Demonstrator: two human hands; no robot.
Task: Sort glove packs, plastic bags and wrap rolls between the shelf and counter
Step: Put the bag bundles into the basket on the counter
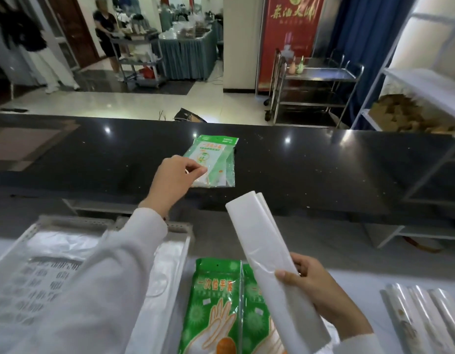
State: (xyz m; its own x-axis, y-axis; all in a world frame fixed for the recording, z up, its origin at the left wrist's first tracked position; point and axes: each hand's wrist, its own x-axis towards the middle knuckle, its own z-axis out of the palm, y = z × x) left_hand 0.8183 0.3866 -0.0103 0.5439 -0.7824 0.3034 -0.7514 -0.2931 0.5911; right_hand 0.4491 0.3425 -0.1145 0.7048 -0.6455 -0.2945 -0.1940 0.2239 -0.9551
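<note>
left hand [174, 175] pinches glove pack [213, 159] to set it on counter [323, 159] | right hand [316, 284] clamps folded plastic bags [259, 241], likely next

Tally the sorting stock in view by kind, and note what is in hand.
Green glove packs: 3, one on the black counter at, touched by the left hand, and two on the shelf at and
Folded plastic bag bundles: 1, held by the right hand
Wrap rolls: 3
Total: 7
</note>
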